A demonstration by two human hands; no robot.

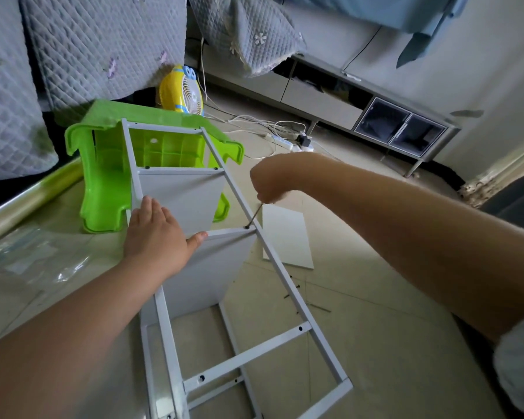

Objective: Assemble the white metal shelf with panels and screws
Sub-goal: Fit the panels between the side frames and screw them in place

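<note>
Item: white metal shelf frame point(273, 261), lying on its side on the pale floor point(375, 297), far end against a green plastic stool point(103, 176) tipped over.

Fitted: upper white panel point(179, 198), two dark screws showing along its top edge. Second white panel point(212, 267) sits at the next crossbar.

Left hand point(155, 234): I see it flat, fingers straight and together, pressing on the frame's left rail and the panel edge, thumb on the crossbar.

Right hand point(270, 182): fist curled round a thin metal driver tool point(253, 217), tip at a dark screw point(247, 227) in the crossbar by the right rail.

Spare: one loose white panel point(285, 237) flat on the floor beyond the rail; several small dark screws point(297, 287) scattered beside it.

Risks, as I judge them: the tool is tilted, so it may slip out of the screw head and scratch the paint; if my left hand eases, the panel may shift off its holes; the loose screws could roll away.
</note>
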